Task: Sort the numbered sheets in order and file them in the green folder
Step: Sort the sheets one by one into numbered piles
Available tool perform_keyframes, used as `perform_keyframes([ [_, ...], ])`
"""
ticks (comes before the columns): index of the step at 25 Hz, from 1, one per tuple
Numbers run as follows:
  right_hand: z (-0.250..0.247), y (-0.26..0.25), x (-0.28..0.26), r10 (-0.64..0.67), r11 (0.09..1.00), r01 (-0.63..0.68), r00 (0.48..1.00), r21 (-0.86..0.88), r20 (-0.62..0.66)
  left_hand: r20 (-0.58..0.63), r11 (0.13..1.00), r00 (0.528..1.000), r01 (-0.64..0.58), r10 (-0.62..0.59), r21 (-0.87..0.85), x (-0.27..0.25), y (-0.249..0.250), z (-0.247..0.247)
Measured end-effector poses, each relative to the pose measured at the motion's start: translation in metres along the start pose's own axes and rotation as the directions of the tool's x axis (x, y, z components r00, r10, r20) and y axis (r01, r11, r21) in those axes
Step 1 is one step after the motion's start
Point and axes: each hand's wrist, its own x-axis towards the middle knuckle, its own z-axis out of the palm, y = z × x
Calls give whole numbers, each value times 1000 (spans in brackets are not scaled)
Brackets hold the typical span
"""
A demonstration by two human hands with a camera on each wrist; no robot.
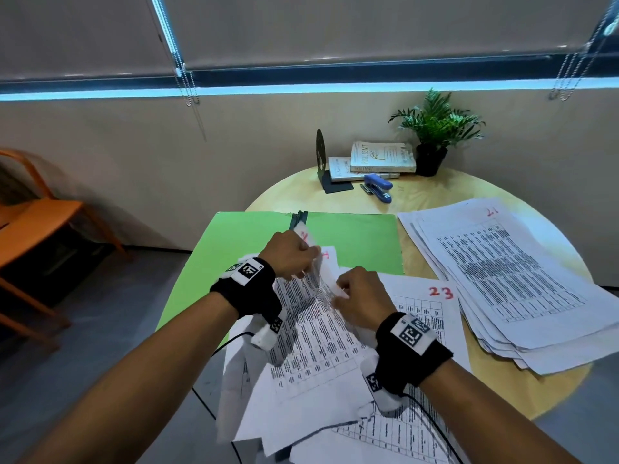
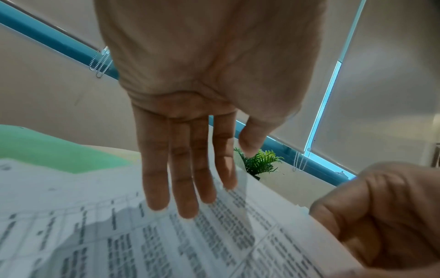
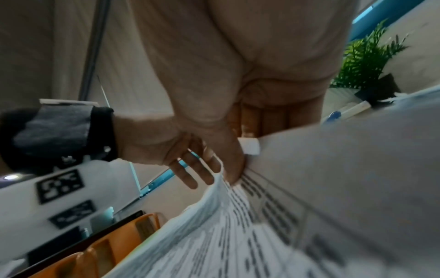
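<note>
The green folder [image 1: 254, 239] lies open on the round table, its left half hanging over the edge. Loose numbered sheets [image 1: 318, 339] are heaped on its near side, and one marked 23 [image 1: 412, 289] lies flat to the right. My left hand [image 1: 291, 254] holds a raised sheet [image 1: 306, 237] with a red number, fingers [image 2: 181, 169] straight on one side and thumb on the other. My right hand [image 1: 358, 296] pinches a sheet's top edge, thumb [image 3: 234, 165] on the printed face, fingers curled behind. The two hands are almost touching.
A thick fanned stack topped by sheet 21 [image 1: 509, 279] covers the table's right side. At the back stand a blue stapler [image 1: 378, 187], books [image 1: 378, 159], a black bookend [image 1: 321, 155] and a potted plant [image 1: 435, 128]. An orange chair [image 1: 40, 216] stands at the left.
</note>
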Motion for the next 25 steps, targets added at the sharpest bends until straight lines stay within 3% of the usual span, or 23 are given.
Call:
perform_keyframes([
  [4,-51,38,5,114,986,-95,984,135,-136,-103,966,982,-130,156,222,15,-6,7],
  [6,-94,67,7,162,983,-139,967,123,-196,-88,951,976,-169,198,259,23,-1,16],
  [8,-135,101,9,259,966,-237,921,107,-292,111,912,983,-178,147,369,28,8,28],
  [10,-167,137,9,335,942,-320,863,104,-378,289,780,957,-209,37,590,29,13,42],
  [11,-179,155,9,343,935,-348,846,65,-408,304,711,953,-223,14,667,30,17,49],
  [14,-202,196,7,350,865,-447,864,-229,-363,305,642,952,-241,11,728,35,28,64],
  [20,-192,221,0,457,798,-535,838,-278,-299,382,637,924,-279,-26,719,46,52,83],
  [25,-181,227,-5,453,789,-537,836,-297,-309,356,646,934,-268,-7,715,44,43,87],
])
